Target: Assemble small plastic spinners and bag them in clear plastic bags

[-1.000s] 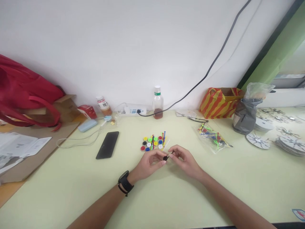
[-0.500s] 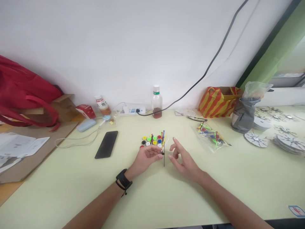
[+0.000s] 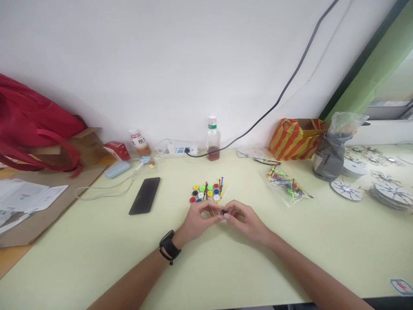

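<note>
Pale-green tabletop (image 3: 106,241): left hand (image 3: 198,221) and right hand (image 3: 247,221) pinch a small black piece (image 3: 224,212), lower centre of frame (mostly hidden); uneven fingertip pressure could flick it into the coloured discs (image 3: 209,193).

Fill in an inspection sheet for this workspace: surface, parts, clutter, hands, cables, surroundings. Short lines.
Surface: pale green tabletop; a sticker near its front right corner.
Parts: small black piece in the fingers, exact shape hidden; coloured discs and thin sticks just beyond; clear bag of similar coloured pieces to the right.
Clutter: black phone, two bottles, striped bag.
Left hand: pinching the black piece; black band at the wrist.
Right hand: pinching the same piece.
Cables: thick black cable running to a power strip; pale cable looped left of the phone.
Surroundings: white wall behind; co-workers, nothing seen.
</note>
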Available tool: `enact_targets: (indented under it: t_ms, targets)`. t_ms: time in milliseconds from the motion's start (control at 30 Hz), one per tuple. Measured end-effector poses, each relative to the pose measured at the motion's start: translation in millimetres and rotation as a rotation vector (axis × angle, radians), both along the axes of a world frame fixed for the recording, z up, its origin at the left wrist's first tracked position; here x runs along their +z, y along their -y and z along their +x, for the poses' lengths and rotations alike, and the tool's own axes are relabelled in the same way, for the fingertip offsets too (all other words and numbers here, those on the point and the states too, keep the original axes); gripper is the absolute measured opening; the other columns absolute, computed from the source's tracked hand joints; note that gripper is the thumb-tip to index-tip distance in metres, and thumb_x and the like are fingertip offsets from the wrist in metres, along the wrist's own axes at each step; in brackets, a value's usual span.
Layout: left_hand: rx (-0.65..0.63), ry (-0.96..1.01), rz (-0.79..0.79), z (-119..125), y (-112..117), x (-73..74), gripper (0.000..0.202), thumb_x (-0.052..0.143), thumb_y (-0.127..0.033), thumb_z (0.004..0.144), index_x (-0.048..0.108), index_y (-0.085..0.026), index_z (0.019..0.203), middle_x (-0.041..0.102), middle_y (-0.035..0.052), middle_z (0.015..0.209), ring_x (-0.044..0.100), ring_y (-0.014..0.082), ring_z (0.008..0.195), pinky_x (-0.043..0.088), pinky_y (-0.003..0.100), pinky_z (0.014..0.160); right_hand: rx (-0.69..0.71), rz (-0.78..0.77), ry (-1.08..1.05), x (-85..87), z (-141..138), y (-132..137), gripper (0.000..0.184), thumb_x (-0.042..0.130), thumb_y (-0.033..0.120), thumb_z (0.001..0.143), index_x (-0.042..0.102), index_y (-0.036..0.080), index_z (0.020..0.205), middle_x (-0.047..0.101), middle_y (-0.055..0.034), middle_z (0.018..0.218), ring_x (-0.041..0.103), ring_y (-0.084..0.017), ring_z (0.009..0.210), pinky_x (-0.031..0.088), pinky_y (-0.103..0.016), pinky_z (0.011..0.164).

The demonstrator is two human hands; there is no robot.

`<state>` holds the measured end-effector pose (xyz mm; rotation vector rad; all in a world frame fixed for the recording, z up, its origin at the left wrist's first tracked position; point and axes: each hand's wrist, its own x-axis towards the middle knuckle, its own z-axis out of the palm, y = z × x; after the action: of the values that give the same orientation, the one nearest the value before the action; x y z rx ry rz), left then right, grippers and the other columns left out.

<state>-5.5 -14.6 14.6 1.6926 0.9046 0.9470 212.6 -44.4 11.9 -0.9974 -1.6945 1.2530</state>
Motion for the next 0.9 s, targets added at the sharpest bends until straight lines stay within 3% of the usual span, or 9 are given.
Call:
enact_targets:
  t_ms: [167,433,567,700,833,900]
  targets:
    - [0.059,-0.116,0.18,0.7,3.0,-2.1,0.023,0.082,-0.039,0.085,0.078,-0.021,0.098,0.079,0.0067,0.097,0.069,0.0214,0.088,0.052,0.033,0.081,0.002,-0.033,-0.04,-6.0,1.8,-3.8,0.034,0.066,0.053,0.096,0.067,0.021,0.106,0.074,-0.0061,0.097,0.069,-0.019,0.087,0.054,-0.033,0.079]
    - [0.082,-0.149,0.181,-0.5,3.0,-1.2,0.022,0.081,-0.041,0.086,0.076,-0.021,0.093,0.078,0.0057,0.093,0.068,0.0218,0.086,0.049,0.033,0.078,-0.061,0.084,0.014,-0.3,6.3,-6.8,0.03,0.068,0.051,0.094,0.072,0.023,0.102,0.071,-0.0081,0.107,0.068,-0.02,0.092,0.055,-0.03,0.074]
    - [0.05,-0.171,0.223,1.7,3.7,-0.1,0.02,0.08,-0.039,0.087,0.075,-0.022,0.097,0.077,0.0066,0.099,0.068,0.0239,0.094,0.05,0.037,0.087,-0.062,0.043,0.071,-1.5,6.4,-6.0,0.024,0.064,0.044,0.097,0.069,0.021,0.101,0.067,-0.0004,0.079,0.057,-0.014,0.065,0.046,-0.027,0.061]
    - [0.097,-0.261,0.379,1.6,3.0,1.8,0.015,0.072,-0.035,0.094,0.074,-0.025,0.105,0.076,0.007,0.112,0.063,0.0266,0.109,0.045,0.044,0.102,-0.126,0.122,0.23,-1.1,13.4,-8.8,0.015,0.06,0.033,0.095,0.069,0.021,0.094,0.059,0.0023,0.069,0.049,-0.014,0.059,0.039,-0.027,0.056]
    - [0.116,-0.371,0.431,-3.7,-1.3,-0.3,0.02,0.059,-0.029,0.1,0.073,-0.027,0.115,0.073,0.0064,0.121,0.056,0.0288,0.118,0.041,0.049,0.106,-0.202,0.263,0.517,-2.5,37.2,-20.5,0.009,0.059,0.022,0.089,0.067,0.022,0.089,0.065,-0.0004,0.078,0.058,-0.017,0.068,0.042,-0.029,0.064]
    - [0.12,-0.396,0.446,-6.2,-4.2,-2.4,0.026,0.058,-0.027,0.1,0.072,-0.028,0.122,0.072,0.0059,0.125,0.053,0.03,0.121,0.038,0.051,0.11,-0.304,0.333,0.688,-6.2,55.2,-29.9,0.013,0.057,0.022,0.089,0.069,0.022,0.092,0.07,-0.004,0.086,0.063,-0.021,0.078,0.045,-0.033,0.07]
